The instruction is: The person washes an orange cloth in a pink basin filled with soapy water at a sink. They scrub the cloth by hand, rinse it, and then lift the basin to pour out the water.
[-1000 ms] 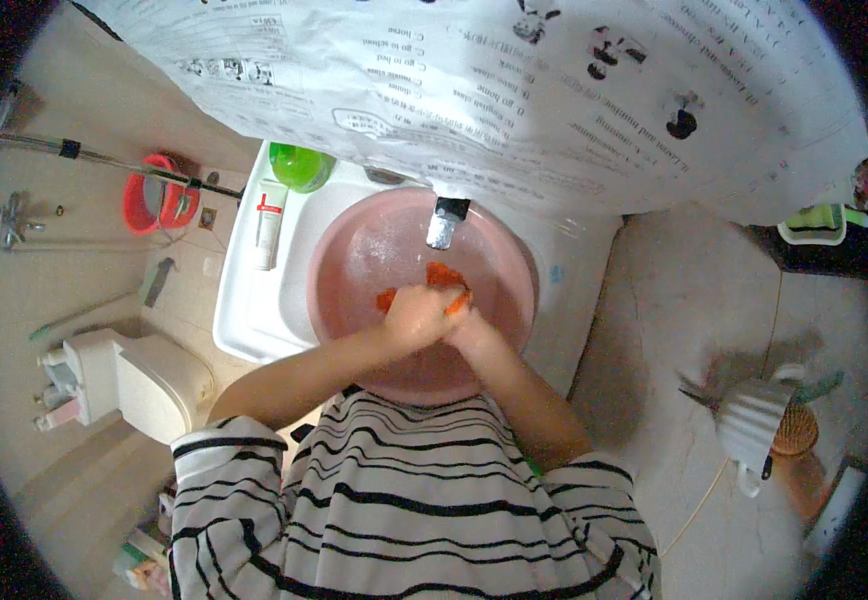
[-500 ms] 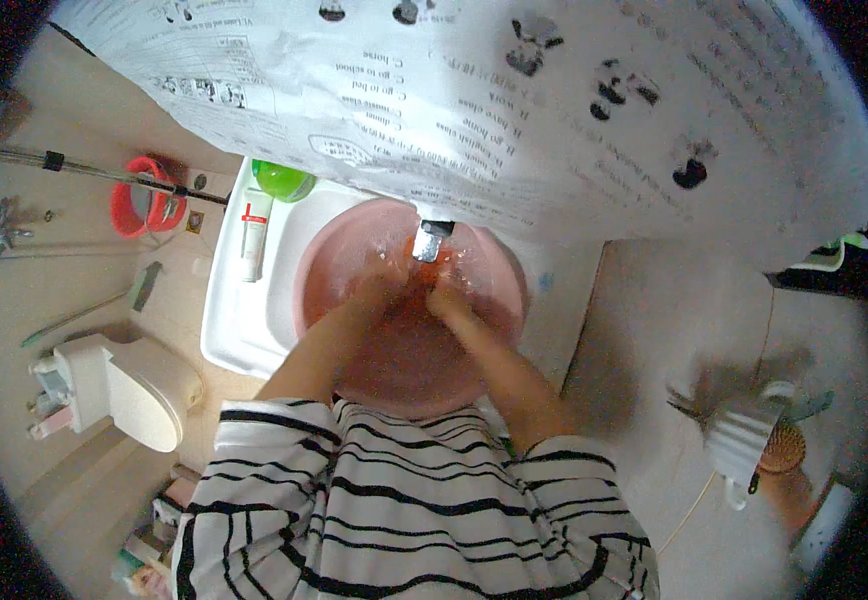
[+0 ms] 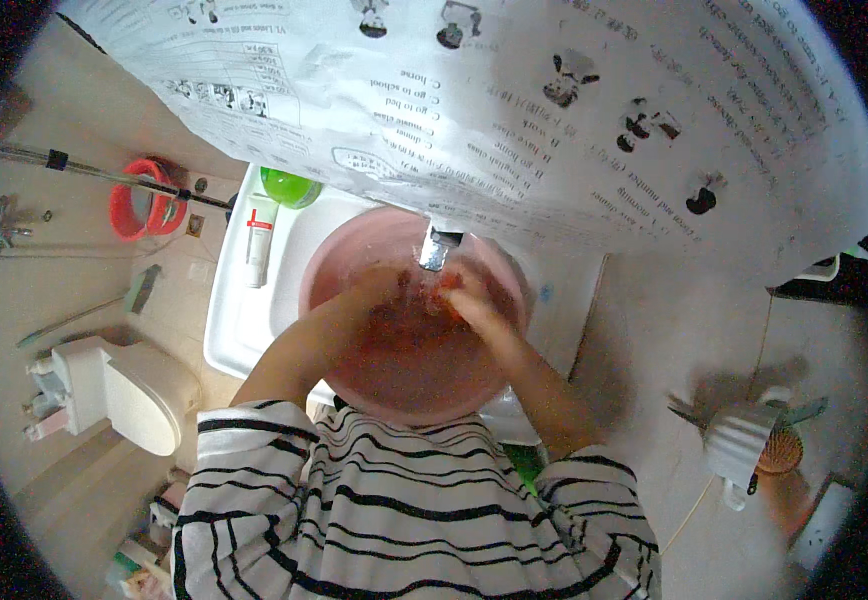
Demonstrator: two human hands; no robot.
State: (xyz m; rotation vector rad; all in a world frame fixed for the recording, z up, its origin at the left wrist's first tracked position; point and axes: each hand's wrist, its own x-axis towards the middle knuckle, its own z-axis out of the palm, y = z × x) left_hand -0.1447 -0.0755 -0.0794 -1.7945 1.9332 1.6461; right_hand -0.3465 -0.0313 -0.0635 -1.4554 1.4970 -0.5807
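Note:
Both my hands are inside a pink basin (image 3: pixel 424 395) set in a white sink. A chrome faucet (image 3: pixel 438 252) juts over it, with water splashing below. My right hand (image 3: pixel 468 300) is closed around a wet red-orange thing (image 3: pixel 448 284) just under the spout; its kind does not show. Across from it, my left hand (image 3: pixel 386 280) is low in the basin, near the water stream. Its fingers are blurred and partly hidden by splashing. The basin's contents look reddish and dim.
A large printed paper sheet (image 3: pixel 514 120) hangs over the sink's far side. On the left ledge are a white tube (image 3: pixel 257 240) and a green container (image 3: pixel 292 187). A toilet (image 3: pixel 144 400) stands left; a wall holder (image 3: pixel 739 440) with utensils is at right.
My hands have moved slightly apart under the faucet, the right one shifting rightward. The red-orange thing now shows more clearly at my right fingers. The whole view has shifted a little.

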